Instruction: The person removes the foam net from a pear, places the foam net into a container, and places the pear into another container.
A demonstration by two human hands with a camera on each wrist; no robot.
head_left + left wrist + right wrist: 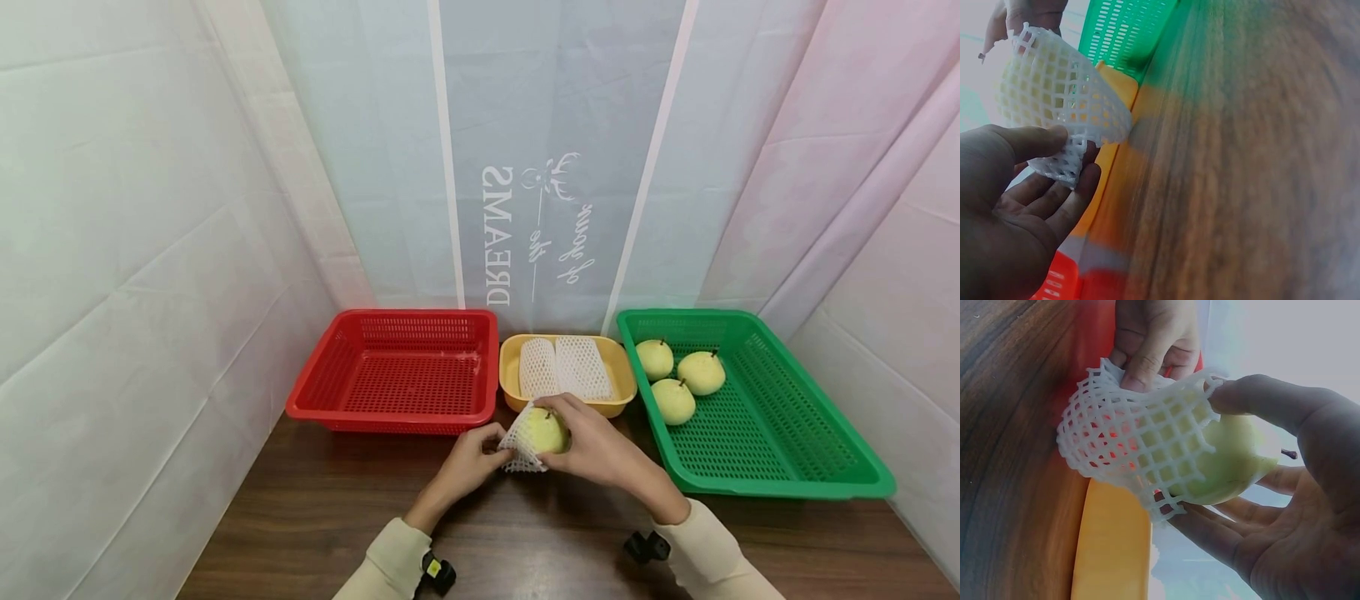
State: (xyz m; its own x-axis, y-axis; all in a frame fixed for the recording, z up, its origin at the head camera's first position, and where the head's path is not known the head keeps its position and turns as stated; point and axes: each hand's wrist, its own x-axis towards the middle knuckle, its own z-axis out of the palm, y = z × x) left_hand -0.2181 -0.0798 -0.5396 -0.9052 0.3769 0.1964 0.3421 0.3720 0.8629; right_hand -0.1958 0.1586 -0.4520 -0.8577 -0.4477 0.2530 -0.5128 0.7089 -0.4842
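Note:
A pale yellow-green pear [1241,450] sits partly inside a white foam net sleeve [1104,437], its stem end still bare. My right hand [594,442] holds the pear from the right, fingers and thumb curled around it and touching the sleeve's rim. On the other side, my left hand [468,462] pinches the sleeve's gathered end between thumb and fingers, as the left wrist view shows at the foam net [1063,94]. Both hands are above the table, in front of the yellow tray [510,375], which holds more white foam net sleeves [583,367].
At the left stands a red basket [412,383] with nothing seen in it. A green basket [757,442] at the right holds several pears, among them one pear [701,372] near its left side. Brown wooden table [315,508] lies in front; fabric hangs behind.

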